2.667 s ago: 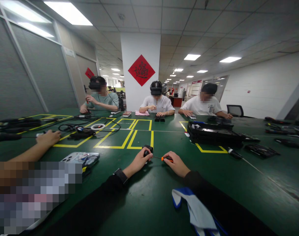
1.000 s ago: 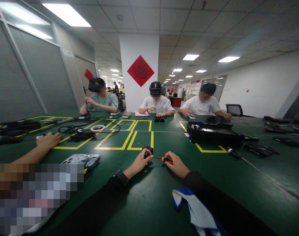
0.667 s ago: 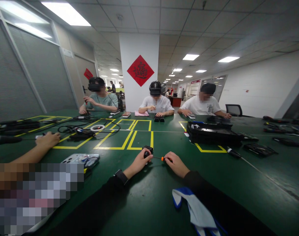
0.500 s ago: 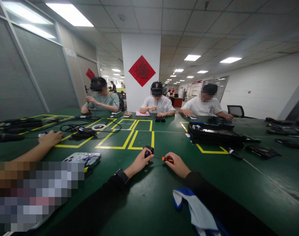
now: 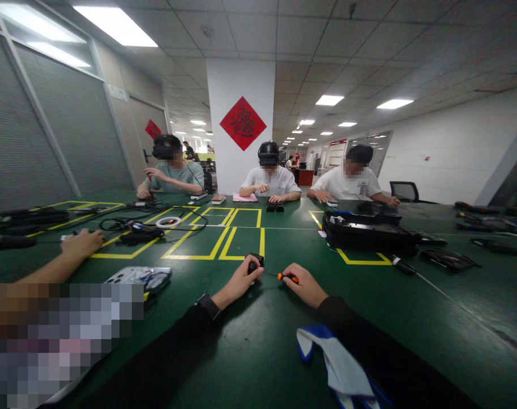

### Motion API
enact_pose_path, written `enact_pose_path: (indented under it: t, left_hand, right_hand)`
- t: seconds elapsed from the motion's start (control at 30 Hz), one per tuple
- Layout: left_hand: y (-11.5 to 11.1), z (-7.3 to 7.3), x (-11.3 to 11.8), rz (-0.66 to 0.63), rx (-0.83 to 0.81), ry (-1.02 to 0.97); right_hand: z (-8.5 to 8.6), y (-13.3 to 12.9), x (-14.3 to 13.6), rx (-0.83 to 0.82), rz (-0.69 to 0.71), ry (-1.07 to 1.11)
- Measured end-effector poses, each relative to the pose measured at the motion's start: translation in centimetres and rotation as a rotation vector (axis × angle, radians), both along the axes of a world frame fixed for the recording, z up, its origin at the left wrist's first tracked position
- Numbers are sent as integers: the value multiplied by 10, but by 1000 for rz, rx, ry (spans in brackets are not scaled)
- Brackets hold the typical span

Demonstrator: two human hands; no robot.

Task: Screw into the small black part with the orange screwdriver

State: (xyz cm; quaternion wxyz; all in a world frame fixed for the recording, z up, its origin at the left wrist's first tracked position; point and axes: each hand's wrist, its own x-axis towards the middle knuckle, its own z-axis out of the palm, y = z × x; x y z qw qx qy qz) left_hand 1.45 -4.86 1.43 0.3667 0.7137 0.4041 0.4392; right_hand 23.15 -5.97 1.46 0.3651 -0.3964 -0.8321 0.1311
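Observation:
My left hand (image 5: 240,276) is closed around a small black object (image 5: 256,261) on the green table; its exact kind does not show. An orange-and-black screwdriver (image 5: 289,278) is gripped in my right hand (image 5: 306,284), fingers wrapped round its handle. Its thin shaft points left, and the tip reaches the black object or lies very close to it; contact is hard to make out. Close to my right forearm lies a white and blue strap-like cloth (image 5: 343,360).
A stack of black trays (image 5: 369,230) stands right of centre, with a black cable connector (image 5: 403,264) before it. To the left are cables, a white ring (image 5: 168,222), a bagged silver part (image 5: 134,276) and a co-worker's arm (image 5: 49,264). Several people sit across the table (image 5: 258,352).
The whole view has shifted slightly. Both hands keep their grips, and the screwdriver stays pointed at the black object.

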Motion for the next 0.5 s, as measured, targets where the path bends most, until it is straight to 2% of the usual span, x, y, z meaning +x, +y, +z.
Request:
enact_pose_path:
  t: [0.3, 0.5]
  left_hand:
    - [2, -2, 0, -35, 17, -28]
    - [5, -6, -1, -16, 29, 10]
  right_hand:
    - [-3, -1, 2, -114, 45, 41]
    - [1, -1, 1, -39, 17, -28]
